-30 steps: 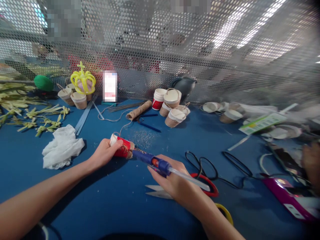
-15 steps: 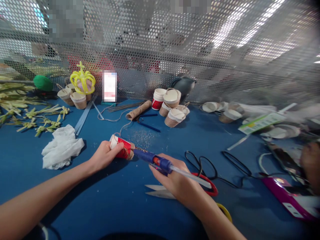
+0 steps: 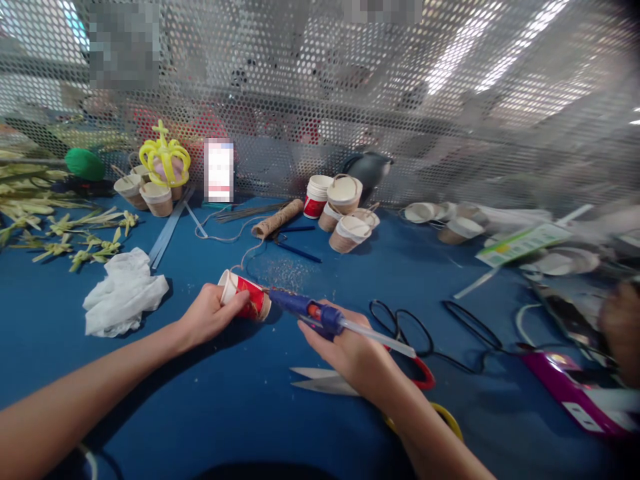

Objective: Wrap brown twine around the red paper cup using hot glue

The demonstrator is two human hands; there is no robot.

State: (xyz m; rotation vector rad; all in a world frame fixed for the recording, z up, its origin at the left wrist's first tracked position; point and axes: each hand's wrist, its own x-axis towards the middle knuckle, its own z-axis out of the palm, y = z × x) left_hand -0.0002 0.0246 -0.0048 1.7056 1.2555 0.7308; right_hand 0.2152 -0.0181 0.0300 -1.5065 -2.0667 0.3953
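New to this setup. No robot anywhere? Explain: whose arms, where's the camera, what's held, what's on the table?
No machine here: these are a person's bare hands, seen by one camera worn on their head, looking forward and down. The left hand holds a red-and-white cup tipped on its side. The right hand grips a blue glue gun, its tip at or near the cup's base; contact is hard to tell. On the blue table lie scissors, a twine roll, a crumpled white cloth and more cups. A perforated screen stands behind.
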